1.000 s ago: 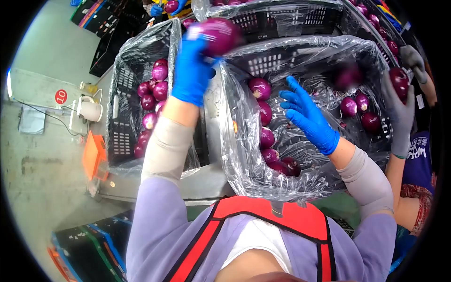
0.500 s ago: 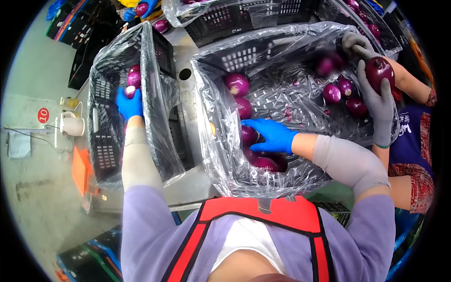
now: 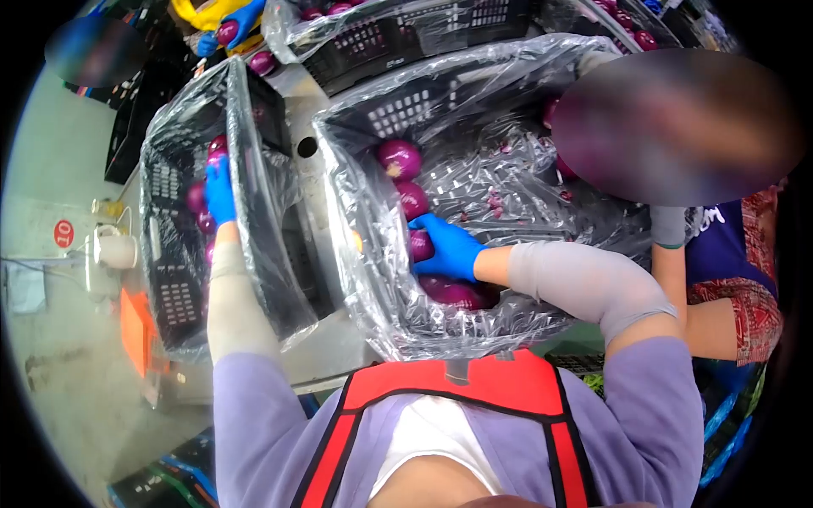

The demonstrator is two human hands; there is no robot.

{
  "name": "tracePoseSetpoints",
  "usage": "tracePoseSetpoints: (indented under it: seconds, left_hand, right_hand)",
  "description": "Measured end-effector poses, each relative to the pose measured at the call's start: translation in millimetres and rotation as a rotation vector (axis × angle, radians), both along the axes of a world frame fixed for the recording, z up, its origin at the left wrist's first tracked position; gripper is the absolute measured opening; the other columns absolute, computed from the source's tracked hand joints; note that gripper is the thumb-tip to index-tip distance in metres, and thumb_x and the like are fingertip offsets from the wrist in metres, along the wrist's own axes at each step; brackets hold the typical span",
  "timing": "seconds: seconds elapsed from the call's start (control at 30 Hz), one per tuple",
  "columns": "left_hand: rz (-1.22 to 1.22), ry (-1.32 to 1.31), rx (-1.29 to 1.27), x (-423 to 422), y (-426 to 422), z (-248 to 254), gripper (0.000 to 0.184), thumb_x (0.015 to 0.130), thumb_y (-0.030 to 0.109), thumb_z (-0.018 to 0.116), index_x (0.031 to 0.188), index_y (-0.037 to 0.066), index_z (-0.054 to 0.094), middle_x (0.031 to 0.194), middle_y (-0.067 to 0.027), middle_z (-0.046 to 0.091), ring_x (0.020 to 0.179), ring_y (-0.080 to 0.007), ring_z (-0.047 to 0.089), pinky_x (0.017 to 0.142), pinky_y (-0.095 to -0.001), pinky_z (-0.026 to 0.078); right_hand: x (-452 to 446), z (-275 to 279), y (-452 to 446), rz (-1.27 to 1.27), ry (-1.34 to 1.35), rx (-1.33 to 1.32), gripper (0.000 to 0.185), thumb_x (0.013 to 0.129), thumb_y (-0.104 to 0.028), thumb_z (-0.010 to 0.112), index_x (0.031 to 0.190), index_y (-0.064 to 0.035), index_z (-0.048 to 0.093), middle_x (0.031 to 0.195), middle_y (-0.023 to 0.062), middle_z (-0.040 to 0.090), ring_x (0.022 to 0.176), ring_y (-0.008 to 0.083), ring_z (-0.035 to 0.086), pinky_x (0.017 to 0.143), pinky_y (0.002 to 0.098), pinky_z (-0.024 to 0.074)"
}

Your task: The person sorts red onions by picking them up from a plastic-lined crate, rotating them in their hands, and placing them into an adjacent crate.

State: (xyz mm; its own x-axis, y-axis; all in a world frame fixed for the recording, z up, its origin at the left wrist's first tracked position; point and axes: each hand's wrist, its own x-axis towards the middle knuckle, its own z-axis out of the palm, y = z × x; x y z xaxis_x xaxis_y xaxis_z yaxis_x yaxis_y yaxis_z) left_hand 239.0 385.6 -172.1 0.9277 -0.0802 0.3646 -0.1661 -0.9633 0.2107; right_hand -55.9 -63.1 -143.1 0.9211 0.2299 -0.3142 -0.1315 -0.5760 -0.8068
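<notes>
My left hand point(image 3: 220, 193), in a blue glove, reaches into the narrow plastic-lined crate point(image 3: 174, 245) at the left. Its fingers lie by a purple onion point(image 3: 218, 147); whether they grip one is hidden. More onions point(image 3: 196, 197) lie beside it along the crate. My right hand point(image 3: 450, 247), also gloved in blue, is in the wide lined crate point(image 3: 356, 262), with thumb and fingers around a purple onion point(image 3: 421, 245). Two onions point(image 3: 400, 159) rest above that one against the liner, and others point(image 3: 453, 292) lie below my hand.
At the right, a co-worker's grey-gloved arm point(image 3: 668, 227) reaches to the wide crate, partly behind a blurred patch. Another person's blue-gloved hands point(image 3: 241, 25) hold an onion at the top left. A further lined crate point(image 3: 406, 42) stands behind; a metal surface point(image 3: 309, 110) separates the near crates.
Since one second ago, my left hand has lowered from above the gap into the left crate, its large onion no longer visible there. My right hand has moved left and closed around an onion.
</notes>
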Motion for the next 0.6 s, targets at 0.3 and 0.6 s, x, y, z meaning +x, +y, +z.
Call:
tracePoseSetpoints:
  seconds: [0.3, 0.6]
  left_hand:
    - [-0.115, -0.503, -0.306, -52.6, -125.2, 138.2, 0.058, 0.081, 0.010, 0.066, 0.134, -0.001, 0.043, 0.135, -0.0179, 0.045, 0.126, -0.0283, 0.043, 0.105, -0.0370, 0.032]
    - [-0.832, 0.158, -0.898, -185.3, -283.1, 186.5, 0.057, 0.080, 0.000, 0.063, 0.134, 0.003, 0.043, 0.138, -0.0114, 0.044, 0.128, -0.0220, 0.041, 0.106, -0.0342, 0.031]
  right_hand:
    - [5.7, -0.3, -8.9, 0.056, 0.015, -0.008, 0.073, 0.063, -0.032, 0.078, 0.124, -0.0120, 0.044, 0.116, 0.0207, 0.056, 0.101, 0.0382, 0.058, 0.087, 0.0423, 0.0482]
    - [6.0, 19.1, -10.6, 0.221, -0.221, -0.179, 0.071, 0.066, -0.035, 0.076, 0.125, -0.0116, 0.044, 0.112, 0.0180, 0.053, 0.100, 0.0379, 0.056, 0.085, 0.0443, 0.0470]
